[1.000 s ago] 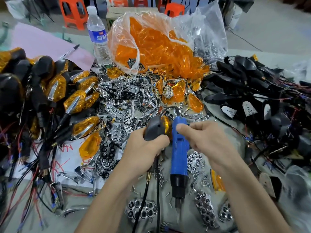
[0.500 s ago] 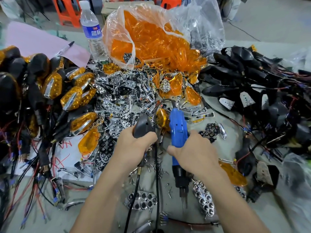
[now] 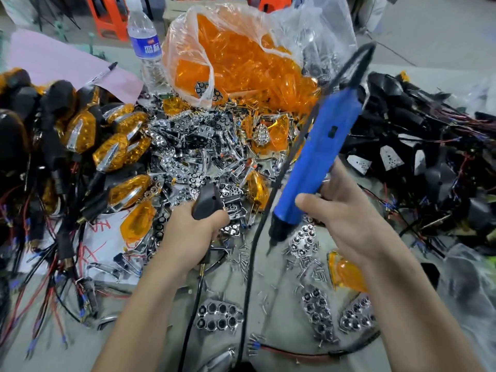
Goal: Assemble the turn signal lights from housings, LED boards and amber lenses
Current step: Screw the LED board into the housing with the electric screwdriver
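Above the grey tabletop (image 3: 281, 318), the left hand (image 3: 190, 234) clamps its grip on a black plastic housing (image 3: 205, 204), while the right hand (image 3: 349, 224), grip closed round a slanting blue electric screwdriver (image 3: 316, 157), aims its bit down-left just beside it.

The left hand (image 3: 188, 237) hides much of the black housing (image 3: 206, 201).

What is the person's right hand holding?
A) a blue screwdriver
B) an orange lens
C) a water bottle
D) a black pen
A: the right hand grips the blue screwdriver, its tip slanting down, while the left hand holds a black housing.
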The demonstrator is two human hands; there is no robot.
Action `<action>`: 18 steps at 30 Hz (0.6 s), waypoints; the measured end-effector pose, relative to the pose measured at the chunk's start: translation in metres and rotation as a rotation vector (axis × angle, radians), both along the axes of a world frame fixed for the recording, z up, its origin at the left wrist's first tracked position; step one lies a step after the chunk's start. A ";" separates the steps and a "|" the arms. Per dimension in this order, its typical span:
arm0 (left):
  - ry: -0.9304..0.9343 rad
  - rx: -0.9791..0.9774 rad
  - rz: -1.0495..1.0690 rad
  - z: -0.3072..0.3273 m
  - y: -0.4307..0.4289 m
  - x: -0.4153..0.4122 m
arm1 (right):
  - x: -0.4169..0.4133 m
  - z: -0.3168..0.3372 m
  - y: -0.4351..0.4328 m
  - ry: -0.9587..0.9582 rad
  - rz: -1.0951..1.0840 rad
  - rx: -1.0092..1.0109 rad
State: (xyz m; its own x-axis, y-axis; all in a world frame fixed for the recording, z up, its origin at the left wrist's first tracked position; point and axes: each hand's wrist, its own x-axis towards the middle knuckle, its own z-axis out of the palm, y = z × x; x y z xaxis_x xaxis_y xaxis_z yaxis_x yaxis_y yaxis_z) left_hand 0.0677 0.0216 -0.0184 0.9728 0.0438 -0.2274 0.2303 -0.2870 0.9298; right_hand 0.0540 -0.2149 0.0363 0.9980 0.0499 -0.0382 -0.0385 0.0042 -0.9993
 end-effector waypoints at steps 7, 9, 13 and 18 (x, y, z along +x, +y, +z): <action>0.030 -0.017 -0.024 -0.005 -0.006 -0.003 | 0.017 0.016 0.023 -0.187 -0.423 0.406; 0.031 -0.004 -0.036 -0.006 -0.008 -0.003 | 0.019 0.018 0.025 -0.151 -0.474 0.466; 0.001 0.041 -0.038 -0.008 -0.010 -0.004 | 0.012 0.013 0.024 -0.081 -0.478 0.614; -0.006 0.088 -0.002 -0.014 -0.013 -0.002 | 0.003 0.012 0.024 -0.116 -0.372 0.707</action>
